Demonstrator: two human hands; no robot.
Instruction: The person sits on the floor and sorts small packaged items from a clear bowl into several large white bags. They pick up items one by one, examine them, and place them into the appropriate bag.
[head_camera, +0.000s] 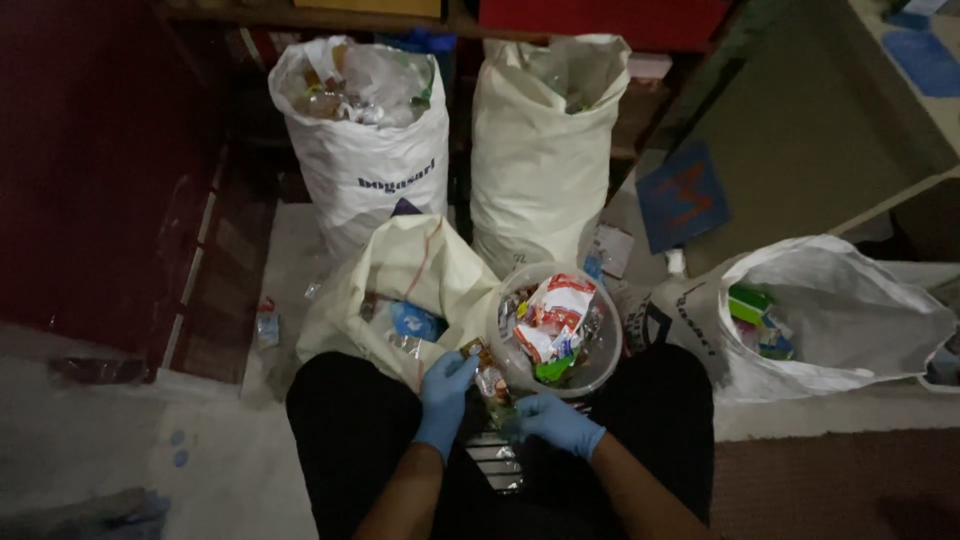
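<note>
- Left hand (446, 392), blue-gloved, fingers pinch a shiny wrapper (490, 382) at lower centre.
- Right hand (555, 420) grasps the same wrapper.
- Clear bowl (510, 352) of wrappers just above.

The person wears thin blue disposable gloves on the left hand (445, 395) and right hand (558, 422), bare forearms, and black trousers (350, 430) at six o'clock.

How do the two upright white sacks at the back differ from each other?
The left back sack is wide open and filled to the brim with plastic waste; the right back sack is narrower at the mouth, its contents sitting lower and mostly hidden. The left bears dark print; the right looks plain. Both are white and stand upright.
</note>
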